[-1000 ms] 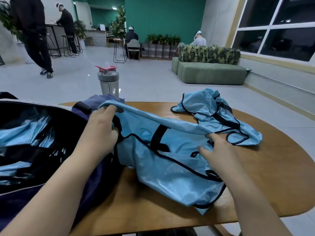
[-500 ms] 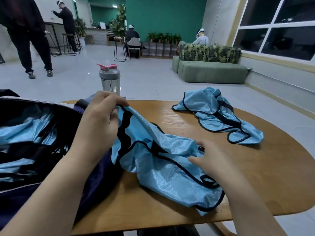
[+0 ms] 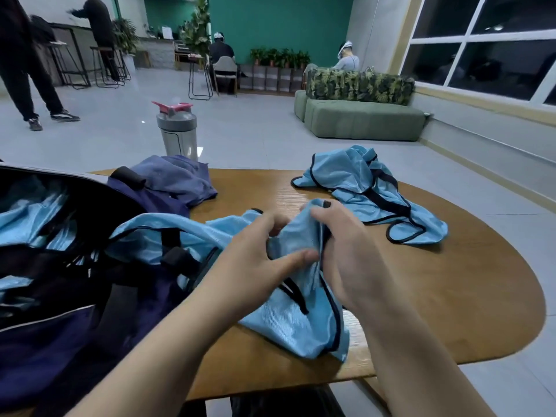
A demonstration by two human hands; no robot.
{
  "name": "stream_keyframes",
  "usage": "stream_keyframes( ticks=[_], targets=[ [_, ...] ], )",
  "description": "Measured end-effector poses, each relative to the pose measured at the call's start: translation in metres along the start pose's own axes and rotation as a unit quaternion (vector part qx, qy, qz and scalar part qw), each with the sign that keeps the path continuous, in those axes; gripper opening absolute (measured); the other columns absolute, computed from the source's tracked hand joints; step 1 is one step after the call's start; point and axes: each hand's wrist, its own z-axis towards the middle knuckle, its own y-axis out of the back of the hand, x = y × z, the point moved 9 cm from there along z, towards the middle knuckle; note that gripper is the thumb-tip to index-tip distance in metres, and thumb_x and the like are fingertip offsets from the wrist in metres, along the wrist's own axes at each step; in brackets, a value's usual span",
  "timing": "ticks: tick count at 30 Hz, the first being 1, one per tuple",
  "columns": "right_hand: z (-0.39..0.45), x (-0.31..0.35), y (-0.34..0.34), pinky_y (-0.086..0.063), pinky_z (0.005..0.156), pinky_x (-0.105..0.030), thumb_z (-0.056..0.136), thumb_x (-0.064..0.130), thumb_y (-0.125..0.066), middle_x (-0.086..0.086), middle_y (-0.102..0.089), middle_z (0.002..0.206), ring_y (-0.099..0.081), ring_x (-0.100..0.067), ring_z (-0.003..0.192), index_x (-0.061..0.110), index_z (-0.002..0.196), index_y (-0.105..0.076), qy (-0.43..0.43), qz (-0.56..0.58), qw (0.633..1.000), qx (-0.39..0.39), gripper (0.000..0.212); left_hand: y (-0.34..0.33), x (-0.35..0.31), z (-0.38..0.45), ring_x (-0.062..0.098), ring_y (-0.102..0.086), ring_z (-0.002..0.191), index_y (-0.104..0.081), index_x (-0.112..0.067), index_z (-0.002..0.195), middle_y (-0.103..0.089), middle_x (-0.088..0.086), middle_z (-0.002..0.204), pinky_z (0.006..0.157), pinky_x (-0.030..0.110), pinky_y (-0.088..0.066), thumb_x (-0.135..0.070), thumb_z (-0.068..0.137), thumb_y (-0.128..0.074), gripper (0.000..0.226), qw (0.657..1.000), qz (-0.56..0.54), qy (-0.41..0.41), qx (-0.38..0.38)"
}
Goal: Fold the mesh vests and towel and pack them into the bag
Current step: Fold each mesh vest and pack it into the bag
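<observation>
Both hands met over the near vest (image 3: 294, 323), which lay bunched on the table (image 3: 451, 296) directly under them. The left hand (image 3: 255, 263) pinched a fold between thumb and curled fingers; the right hand (image 3: 343, 254) gripped the same gathered cloth from the other side. That vest's long axis ran from the table's near edge leftward, its far end draped onto the bag's (image 3: 60, 326) rim. The bag stood open just left of the left hand, so that hand was nearer it. Farther back lay the towel (image 3: 177, 179), touching the bag, and a second vest (image 3: 370, 194), unfolded, beyond the right hand. I judged folding came first.
</observation>
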Motion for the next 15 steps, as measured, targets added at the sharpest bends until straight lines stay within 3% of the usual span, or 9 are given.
stream_keyframes(
  ticks=[2,4,6,8,10,12,15],
  targets=[
    [-0.001,0.009,0.005,-0.048,0.078,-0.057,0.074,0.018,-0.054,-0.011,-0.055,0.077,-0.054,-0.028,0.078,0.016,0.072,-0.057,0.036,-0.056,0.998,-0.004,0.005,0.01,0.002,0.003,0.023,-0.062,0.07,-0.063,-0.014,0.084,-0.066,0.013,0.082,0.071,0.049,-0.05,-0.051,0.069,-0.077,0.042,0.999,-0.043,-0.001,-0.024],
    [-0.001,0.013,0.017,-0.049,0.086,-0.057,0.082,0.014,-0.058,-0.013,-0.061,0.083,-0.06,-0.03,0.082,0.014,0.082,-0.061,0.07,-0.135,0.988,-0.024,0.003,0.017,0.008,0.003,0.031,-0.059,0.068,-0.065,-0.005,0.082,-0.065,0.024,0.082,0.07,0.052,-0.05,-0.044,0.071,-0.074,0.041,0.996,-0.088,0.011,-0.027],
    [0.002,0.009,0.025,-0.052,0.087,-0.051,0.088,0.01,-0.062,-0.015,-0.068,0.09,-0.066,-0.032,0.089,0.014,0.088,-0.065,0.074,-0.133,0.988,-0.014,0.005,0.022,0.012,0.003,0.023,-0.062,0.073,-0.069,-0.008,0.078,-0.069,0.016,0.082,0.074,0.041,-0.052,-0.032,0.075,-0.069,0.024,0.98,-0.187,0.018,-0.058],
    [0.005,-0.001,0.028,-0.054,0.079,-0.037,0.082,0.02,-0.064,-0.007,-0.071,0.085,-0.067,-0.023,0.081,0.017,0.089,-0.067,0.046,-0.104,0.993,0.015,0.008,0.026,0.023,0.004,0.016,-0.064,0.079,-0.07,-0.016,0.077,-0.069,0.007,0.083,0.077,0.03,-0.054,-0.026,0.08,-0.069,0.011,0.928,-0.352,0.05,-0.106],
    [0.009,-0.012,0.04,-0.051,0.072,-0.025,0.082,0.023,-0.065,0.004,-0.07,0.083,-0.064,-0.01,0.077,0.02,0.092,-0.065,0.029,-0.183,0.982,0.017,0.011,0.03,0.032,0.004,0.013,-0.065,0.078,-0.065,-0.018,0.083,-0.069,0.003,0.082,0.076,0.027,-0.055,-0.026,0.087,-0.058,0.011,0.874,-0.455,0.076,-0.153],
    [0.014,-0.022,0.061,-0.049,0.076,-0.018,0.086,0.019,-0.067,0.012,-0.067,0.093,-0.062,-0.004,0.089,0.03,0.096,-0.062,0.023,-0.355,0.934,-0.012,0.015,0.04,0.038,0.003,0.011,-0.065,0.074,-0.06,-0.02,0.087,-0.069,0.0,0.08,0.07,0.025,-0.056,-0.025,0.096,-0.047,0.016,0.858,-0.461,0.095,-0.207],
    [0.014,-0.044,0.079,-0.038,0.08,-0.009,0.087,0.017,-0.062,0.017,-0.055,0.119,-0.049,0.001,0.108,0.035,0.119,-0.054,-0.027,-0.518,0.855,0.005,0.038,0.066,0.044,0.001,0.009,-0.06,0.063,-0.057,-0.026,0.084,-0.063,-0.005,0.073,0.054,0.023,-0.054,-0.028,0.1,-0.043,0.021,0.876,-0.385,0.085,-0.28]
  ],
)
